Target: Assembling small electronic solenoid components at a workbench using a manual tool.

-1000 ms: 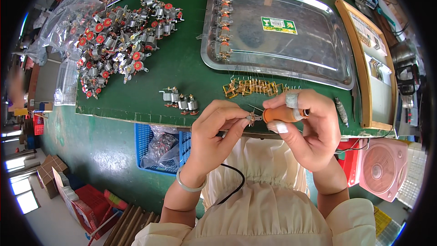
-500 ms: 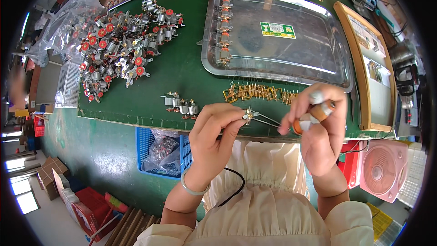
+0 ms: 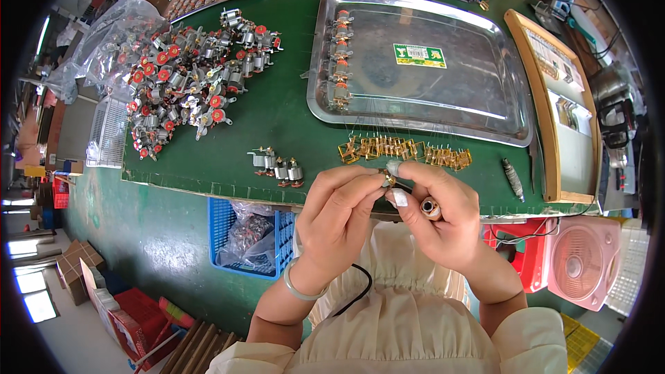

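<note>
Two hands meet just in front of the steel tray (image 3: 499,107) on the green desk (image 3: 277,121): the left hand (image 3: 339,218) and right hand (image 3: 436,218) pinch one small brass part (image 3: 389,179) between fingertips, the right also curling around an orange-handled tool (image 3: 431,208). A green-and-white rectangular label (image 3: 420,55) lies inside the tray.

Green-and-white rectangular label (image 3: 420,55) on the steel tray (image 3: 485,121) — clear plastic bag (image 3: 246,239) in blue crate (image 3: 220,218).
</note>
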`<state>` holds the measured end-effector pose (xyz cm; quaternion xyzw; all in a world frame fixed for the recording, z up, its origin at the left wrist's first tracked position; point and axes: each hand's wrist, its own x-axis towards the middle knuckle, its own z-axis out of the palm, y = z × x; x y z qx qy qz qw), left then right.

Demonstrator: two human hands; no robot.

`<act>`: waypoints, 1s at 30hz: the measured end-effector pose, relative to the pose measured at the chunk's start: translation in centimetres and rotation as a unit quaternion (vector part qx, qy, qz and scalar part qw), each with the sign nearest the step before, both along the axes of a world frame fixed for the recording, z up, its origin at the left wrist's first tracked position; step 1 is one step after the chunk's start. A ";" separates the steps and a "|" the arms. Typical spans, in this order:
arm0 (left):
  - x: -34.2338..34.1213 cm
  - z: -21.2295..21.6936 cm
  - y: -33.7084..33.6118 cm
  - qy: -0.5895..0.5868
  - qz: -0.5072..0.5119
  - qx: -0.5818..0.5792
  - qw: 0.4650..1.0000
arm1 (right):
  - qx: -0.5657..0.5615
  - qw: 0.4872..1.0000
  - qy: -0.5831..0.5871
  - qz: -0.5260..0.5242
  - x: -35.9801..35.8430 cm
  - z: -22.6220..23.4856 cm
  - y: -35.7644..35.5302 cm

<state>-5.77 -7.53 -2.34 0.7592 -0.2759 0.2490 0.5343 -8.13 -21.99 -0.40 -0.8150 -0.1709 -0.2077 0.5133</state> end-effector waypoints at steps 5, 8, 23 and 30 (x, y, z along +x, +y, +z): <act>0.0 -0.3 0.2 0.060 -0.017 -0.031 0.998 | 0.015 0.998 0.061 0.015 -0.2 0.9 -0.2; -0.1 -0.3 0.0 0.180 -0.098 -0.188 0.961 | 0.142 0.980 0.139 0.016 -0.8 0.9 -0.8; 0.1 0.2 0.5 0.337 -0.183 -0.324 0.865 | 0.361 0.869 0.324 0.101 -0.5 0.3 0.1; -0.1 -0.1 -0.5 0.290 -0.169 -0.358 0.871 | 0.270 0.936 0.207 0.093 -0.5 -0.3 0.1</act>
